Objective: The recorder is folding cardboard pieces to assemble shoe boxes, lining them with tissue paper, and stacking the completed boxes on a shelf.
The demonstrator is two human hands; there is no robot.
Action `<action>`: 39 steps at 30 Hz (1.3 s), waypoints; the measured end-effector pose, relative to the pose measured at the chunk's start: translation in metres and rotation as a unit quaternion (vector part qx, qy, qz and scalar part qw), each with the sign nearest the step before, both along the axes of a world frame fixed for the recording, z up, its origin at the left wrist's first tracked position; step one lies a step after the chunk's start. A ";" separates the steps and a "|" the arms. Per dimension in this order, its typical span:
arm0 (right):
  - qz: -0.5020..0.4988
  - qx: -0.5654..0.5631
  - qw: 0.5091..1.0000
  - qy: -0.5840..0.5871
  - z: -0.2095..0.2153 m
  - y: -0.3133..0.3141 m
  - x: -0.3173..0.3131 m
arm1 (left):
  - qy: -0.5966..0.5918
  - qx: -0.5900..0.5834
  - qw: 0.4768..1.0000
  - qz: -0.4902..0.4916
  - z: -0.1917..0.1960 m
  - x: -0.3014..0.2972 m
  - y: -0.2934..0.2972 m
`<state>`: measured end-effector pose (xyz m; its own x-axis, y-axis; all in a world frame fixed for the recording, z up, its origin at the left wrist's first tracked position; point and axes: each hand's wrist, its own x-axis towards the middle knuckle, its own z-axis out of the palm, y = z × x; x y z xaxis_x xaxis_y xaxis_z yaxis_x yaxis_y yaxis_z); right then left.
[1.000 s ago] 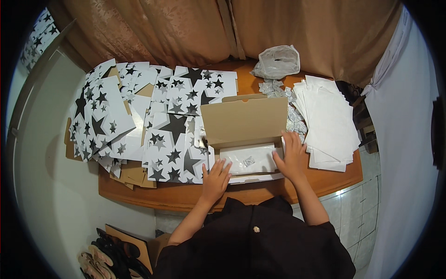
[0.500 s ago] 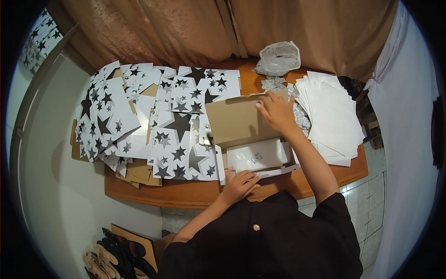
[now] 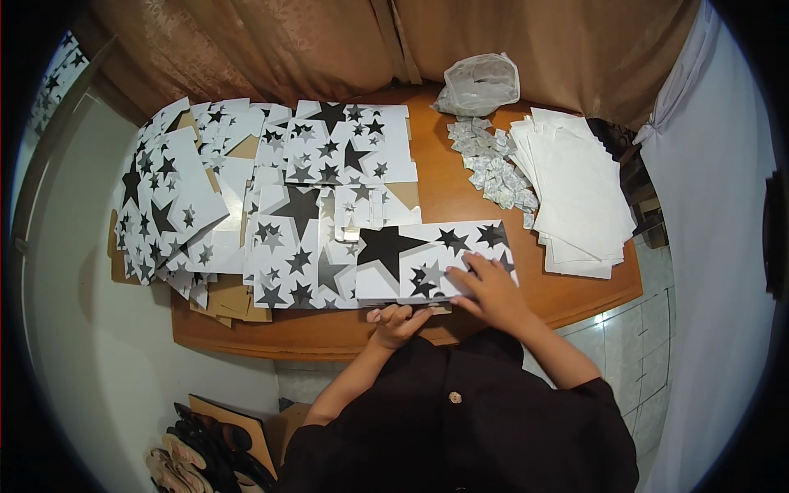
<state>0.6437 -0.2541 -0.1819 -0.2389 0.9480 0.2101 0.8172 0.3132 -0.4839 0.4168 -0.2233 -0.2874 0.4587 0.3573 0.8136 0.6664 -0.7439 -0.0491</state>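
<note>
Resting right hand (image 3: 493, 296) wide on star box (image 3: 427, 264) with lid (image 3: 436, 246) down. Curling left hand (image 3: 399, 324) in front, hard to see if gripping. Leaving star cards (image 3: 283, 205) flat.

No readable text, no legible labels, no numbers

Right fingers (image 3: 477, 265) atop star-printed box (image 3: 427, 253), left fingers (image 3: 400, 313) at its near edge

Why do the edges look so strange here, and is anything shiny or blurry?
Head view: the fisheye lens leaves black corners and bends straight edges near the rim; head view: a bright glare spot sits on the floor tiles at right; head view: the star pattern on the box looks fairly sharp.
</note>
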 end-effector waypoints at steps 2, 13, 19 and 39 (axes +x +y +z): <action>-0.028 0.056 0.993 -0.104 -0.028 -0.010 -0.011 | -0.012 0.006 1.000 0.006 -0.005 -0.001 -0.004; -0.036 0.125 0.978 -0.162 -0.052 -0.012 -0.016 | -0.031 -0.164 0.984 0.060 0.018 -0.019 -0.001; -0.042 0.128 0.975 -0.178 -0.052 -0.013 -0.018 | 0.002 -0.189 0.981 0.036 0.018 -0.031 0.011; 0.011 0.198 0.976 -0.085 -0.069 -0.018 0.025 | 0.223 -0.321 0.913 -0.118 0.073 0.006 0.045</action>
<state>0.6690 -0.2720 -0.2506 -0.3227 0.7943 0.5147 0.8659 0.4674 -0.1784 0.4225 -0.1783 -0.2139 0.8188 0.5436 0.1845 0.5045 -0.8347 0.2208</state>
